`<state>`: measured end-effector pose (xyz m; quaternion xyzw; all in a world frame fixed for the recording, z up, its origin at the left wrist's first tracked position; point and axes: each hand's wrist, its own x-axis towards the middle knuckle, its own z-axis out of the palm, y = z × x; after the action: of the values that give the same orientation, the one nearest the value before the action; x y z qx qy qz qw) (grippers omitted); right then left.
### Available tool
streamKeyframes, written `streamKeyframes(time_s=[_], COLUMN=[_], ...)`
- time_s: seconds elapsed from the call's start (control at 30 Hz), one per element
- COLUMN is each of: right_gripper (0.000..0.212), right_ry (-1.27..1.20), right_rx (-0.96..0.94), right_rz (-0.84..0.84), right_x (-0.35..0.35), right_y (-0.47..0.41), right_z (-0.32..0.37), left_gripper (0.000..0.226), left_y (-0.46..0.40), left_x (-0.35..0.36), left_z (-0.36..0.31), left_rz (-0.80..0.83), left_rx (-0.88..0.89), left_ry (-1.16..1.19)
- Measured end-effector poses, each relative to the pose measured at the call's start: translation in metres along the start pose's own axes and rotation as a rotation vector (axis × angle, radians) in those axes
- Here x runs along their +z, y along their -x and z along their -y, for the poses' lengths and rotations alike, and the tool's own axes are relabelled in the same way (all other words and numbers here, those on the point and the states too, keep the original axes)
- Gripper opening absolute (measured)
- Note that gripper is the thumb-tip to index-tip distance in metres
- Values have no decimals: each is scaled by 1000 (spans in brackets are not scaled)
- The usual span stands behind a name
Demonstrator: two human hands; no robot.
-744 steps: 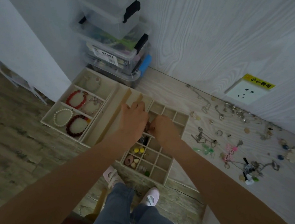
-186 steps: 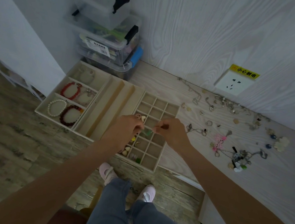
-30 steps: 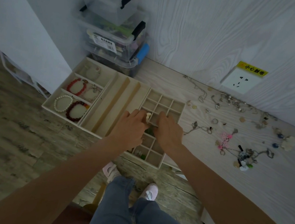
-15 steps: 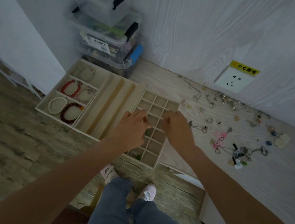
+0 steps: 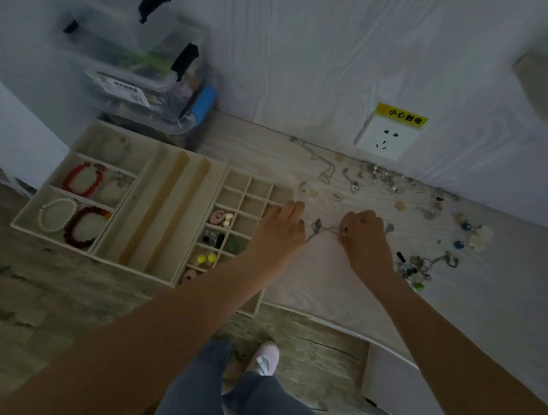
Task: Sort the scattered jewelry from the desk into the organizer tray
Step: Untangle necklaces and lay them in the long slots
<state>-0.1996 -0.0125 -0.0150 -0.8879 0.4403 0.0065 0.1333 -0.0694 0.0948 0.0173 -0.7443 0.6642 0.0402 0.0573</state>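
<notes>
The right hand (image 5: 363, 239) pinches one end of a thin chain (image 5: 323, 229) lying sideways on the desk (image 5: 318, 281), just right of the tray (image 5: 163, 200). The left hand (image 5: 283, 229), fingers loose, is by the other end.

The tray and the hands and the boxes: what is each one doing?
organizer tray: open, partly filled
left hand: fingers straight, over the tray's edge
right hand: pinching a thin chain
thin chain: lying on the desk
storage boxes: stacked, latched shut
</notes>
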Motion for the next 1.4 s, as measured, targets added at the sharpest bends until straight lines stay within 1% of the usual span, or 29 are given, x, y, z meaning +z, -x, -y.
streamKeyframes(time_s=[0.07,0.13,0.23,0.3,0.37,0.4,0.43,0.47,0.5,0.53,0.57,0.6,0.67,0.7,0.73,0.8,0.87,0.93,1.03,1.13,1.2,1.3,1.4], right_gripper=[11,8,12,24,40,47,51,50,43,30,17,9,7,7,9,14,15,15,23,22,18,10,11], right_ry=[-78,-133,-163,-130,-211,-307,-409,-510,-603,-683,-759,-818,-872,-891,-936,-1024,-1028,-1022,-1086,-1136,-1127,-1051,-990], right_rx=[19,29,45,14,-48,-83,-115,-121,-113,-106,-95,-78,-40,-24,-12,-1,-15,-32,-26,-48,-71,-88,-121], right_rz=[10,59,81,63,82,127,187,261,322,352,347,326,277,265,267,308,339,353,401,426,413,367,292], right_x=[0,-1,-6,-8,-11,-15,-20,-25,-32,-39,-46,-53,-67,-75,-82,-94,-104,-111,-123,-138,-147,-156,-160], right_y=[-3,-7,-10,-10,-9,-9,-9,-7,-6,-5,-4,-5,-8,-9,-10,-13,-16,-18,-20,-23,-26,-31,-34], right_z=[-5,-9,-8,-7,-3,1,6,12,18,24,28,31,33,35,36,39,44,50,62,81,96,121,147], left_gripper=[28,24,22,25,25,21,17,12,8,5,3,3,3,6,8,12,16,19,22,23,25,29,23], left_y=[-5,-11,-14,-15,-15,-16,-16,-15,-14,-14,-13,-12,-11,-11,-9,-5,-2,-1,1,10,20,38,59], left_x=[0,-3,4,8,2,-5,-15,-26,-36,-46,-53,-59,-68,-72,-76,-83,-90,-98,-113,-125,-133,-139,-142], left_z=[0,5,9,11,15,17,20,22,24,27,30,33,40,44,48,53,58,64,80,100,116,142,167], left_rz=[105,174,163,80,-11,-37,-24,5,1,-29,-65,-94,-130,-138,-141,-127,-154,-215,-296,-316,-343,-393,-384], left_rx=[-25,-16,26,29,-6,-43,-82,-110,-128,-133,-130,-142,-224,-280,-327,-365,-391,-448,-532,-543,-544,-529,-495], left_ry=[-85,-82,-117,-26,187,375,597,812,971,1049,1089,1116,1210,1310,1444,1687,1793,1813,1759,1745,1738,1689,1564])
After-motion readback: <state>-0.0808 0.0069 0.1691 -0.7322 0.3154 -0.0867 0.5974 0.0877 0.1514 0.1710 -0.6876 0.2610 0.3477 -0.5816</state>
